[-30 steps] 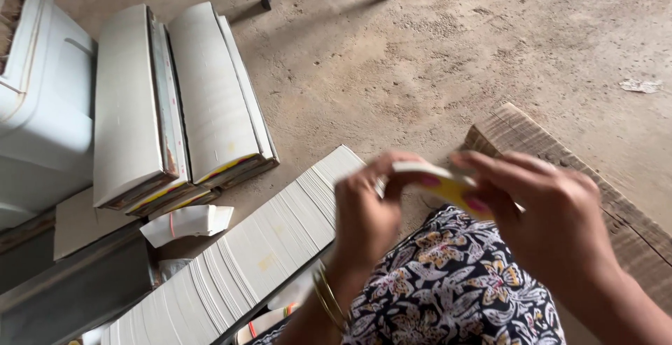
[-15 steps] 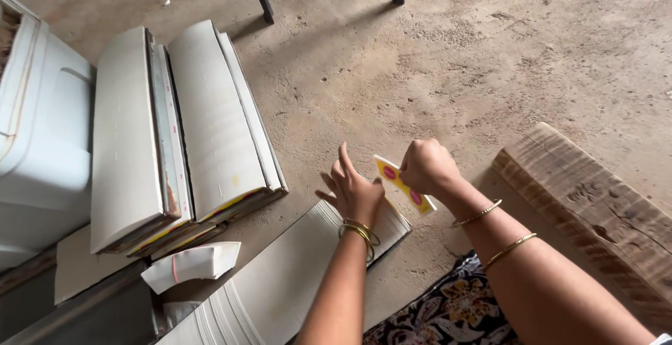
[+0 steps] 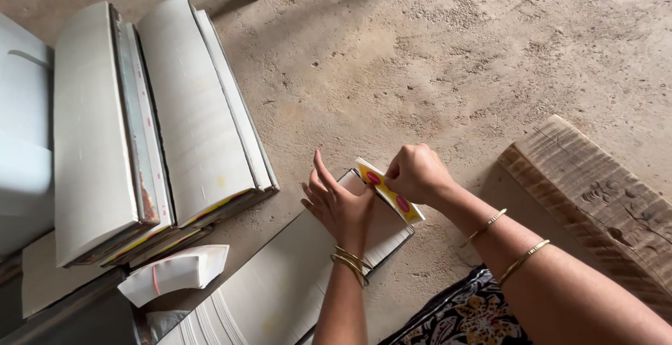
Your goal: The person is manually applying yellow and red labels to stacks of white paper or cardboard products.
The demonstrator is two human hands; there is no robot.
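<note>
Over the last second both hands have moved from the person's lap out to the floor, and the folded yellow carton (image 3: 389,191) they carried now sits at the far end of the long row of flat cartons (image 3: 280,289). The right hand (image 3: 418,173) is clenched on the carton's upper edge, pinching it between thumb and fingers while it stands tilted against the row. The left hand (image 3: 339,203) is released, palm and straight fingers pressed flat against the end of the row just beside the carton, holding nothing. Judged from this, the piece is being seated onto the stack and squared with it; it is not yet let go. To the left, well apart from the hands, lie two large bundles of grey board (image 3: 154,128), with a small loose white bundle (image 3: 175,271) in front of them. A rough wooden plank (image 3: 602,198) lies on the concrete floor (image 3: 420,51) to the right. Nothing stands between the hands and the row.
</note>
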